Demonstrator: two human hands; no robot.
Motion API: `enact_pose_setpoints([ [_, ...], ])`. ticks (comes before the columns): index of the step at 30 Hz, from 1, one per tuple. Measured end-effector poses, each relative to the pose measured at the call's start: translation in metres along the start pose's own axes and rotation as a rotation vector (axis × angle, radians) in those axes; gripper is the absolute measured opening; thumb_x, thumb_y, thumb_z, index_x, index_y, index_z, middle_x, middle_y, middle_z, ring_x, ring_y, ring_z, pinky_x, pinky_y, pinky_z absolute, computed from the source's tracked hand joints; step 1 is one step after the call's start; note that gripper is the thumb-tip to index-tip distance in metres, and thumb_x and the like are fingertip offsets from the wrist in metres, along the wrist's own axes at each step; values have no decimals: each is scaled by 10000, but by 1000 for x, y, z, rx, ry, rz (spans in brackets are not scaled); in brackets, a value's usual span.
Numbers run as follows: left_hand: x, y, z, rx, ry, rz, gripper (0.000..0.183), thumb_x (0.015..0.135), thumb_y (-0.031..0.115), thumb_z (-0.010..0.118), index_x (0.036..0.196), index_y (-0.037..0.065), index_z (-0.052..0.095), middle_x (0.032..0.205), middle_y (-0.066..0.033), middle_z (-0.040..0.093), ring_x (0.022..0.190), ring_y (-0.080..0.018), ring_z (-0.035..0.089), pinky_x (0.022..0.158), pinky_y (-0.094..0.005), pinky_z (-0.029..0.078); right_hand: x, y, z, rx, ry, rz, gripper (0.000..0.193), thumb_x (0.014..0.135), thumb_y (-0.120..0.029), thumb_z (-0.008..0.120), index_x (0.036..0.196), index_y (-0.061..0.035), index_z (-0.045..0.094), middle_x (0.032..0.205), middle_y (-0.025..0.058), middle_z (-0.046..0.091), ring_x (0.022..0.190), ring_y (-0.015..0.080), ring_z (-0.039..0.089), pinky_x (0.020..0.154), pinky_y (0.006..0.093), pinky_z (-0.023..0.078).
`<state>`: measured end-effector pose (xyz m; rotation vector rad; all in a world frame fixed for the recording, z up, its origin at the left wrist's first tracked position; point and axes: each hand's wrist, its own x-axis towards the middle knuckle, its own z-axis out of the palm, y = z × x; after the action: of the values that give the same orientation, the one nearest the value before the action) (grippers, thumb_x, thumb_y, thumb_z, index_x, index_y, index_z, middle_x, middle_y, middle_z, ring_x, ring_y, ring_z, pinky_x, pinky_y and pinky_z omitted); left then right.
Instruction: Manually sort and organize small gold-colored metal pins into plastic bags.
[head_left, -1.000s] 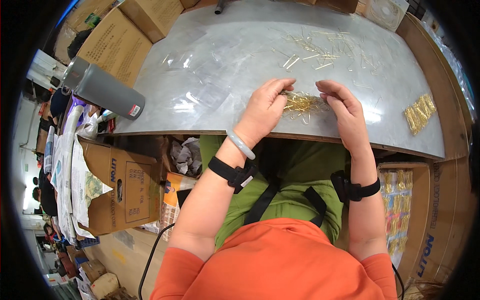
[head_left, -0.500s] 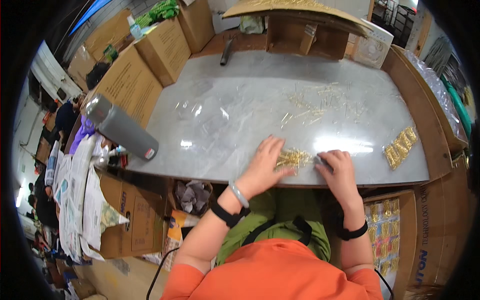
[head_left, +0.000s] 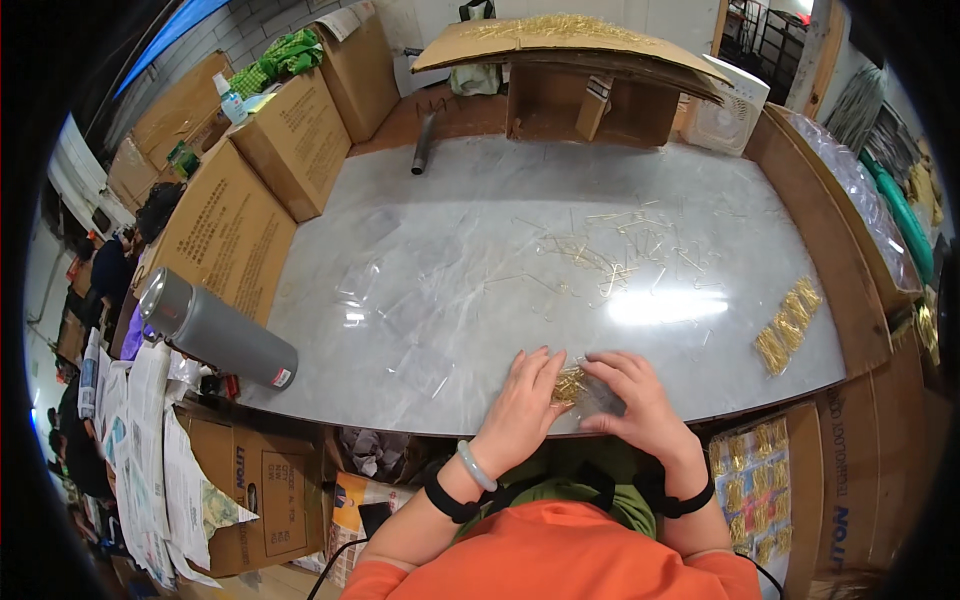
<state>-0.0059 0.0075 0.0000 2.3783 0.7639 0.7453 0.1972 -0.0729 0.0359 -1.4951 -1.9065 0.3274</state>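
"Two hands flank one bundle of gold wire hooks [head_left: 569,386]. Which hand is nearer?"

"The left hand [head_left: 520,398]. I read the bundle directly to the right of its fingers, apparently in contact. The right hand [head_left: 642,408] arches on the opposite side, with clear plastic film [head_left: 600,398] between it and the bundle. I cannot confirm whether the bundle sits inside the film."

"Report the grip."

"Left: fingers extended, thumb at the bundle's near end. I cannot tell whether it clamps the hooks or only rests against them. Right: fingers curved, thumb apart from the fingertips. I cannot tell whether it pinches the film."

"Long axis and location?"

"Axis: indeterminate from my remote view; the hands mask part of the bundle. Location: on the grey tabletop [head_left: 470,175], close to its near edge."

"Appearance?"

"Thin, shiny, gold-coloured wires, densely packed. Loose hooks [head_left: 617,275] lie scattered farther out."
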Motion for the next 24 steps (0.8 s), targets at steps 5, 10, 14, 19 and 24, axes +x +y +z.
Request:
enact_pose_setpoints([
  [5,0,0,-3,-13,-31,-6,661,885,102,729,1457,-34,427,1416,-254,466,1346,-461,448,1210,-552,291,8,8,4,39,-57,-18,893,715,-443,876,1453,-97,510,1429,141,529,1324,370,463,1085,477,403],
  [10,1,6,-11,-51,-55,37,665,885,133,731,1457,-32,434,1422,-238,466,1367,-444,443,1207,-582,272,12,6,-7,-154,-70,-42,790,709,-380,879,1375,-84,575,1326,125,599,1265,357,501,1041,463,426],
  [14,5,8,-17,-21,-116,90,677,885,167,744,1458,-30,441,1427,-222,474,1390,-426,431,1200,-594,265,9,13,8,-125,-11,13,617,698,-219,872,1249,-77,633,1182,108,625,1174,332,542,960,440,469],
  [19,-1,4,-7,58,-73,67,674,886,157,745,1457,-31,441,1416,-220,492,1400,-409,426,1201,-578,276,4,-8,28,42,145,138,436,759,-44,786,1168,-53,636,1109,137,591,1089,336,558,923,437,482],
  [24,0,2,1,85,-30,80,679,882,117,740,1464,-31,423,1429,-235,484,1396,-408,429,1200,-572,284,-6,-12,31,70,202,119,529,855,-55,703,1353,0,536,1413,233,507,1344,443,461,1113,479,404],
])
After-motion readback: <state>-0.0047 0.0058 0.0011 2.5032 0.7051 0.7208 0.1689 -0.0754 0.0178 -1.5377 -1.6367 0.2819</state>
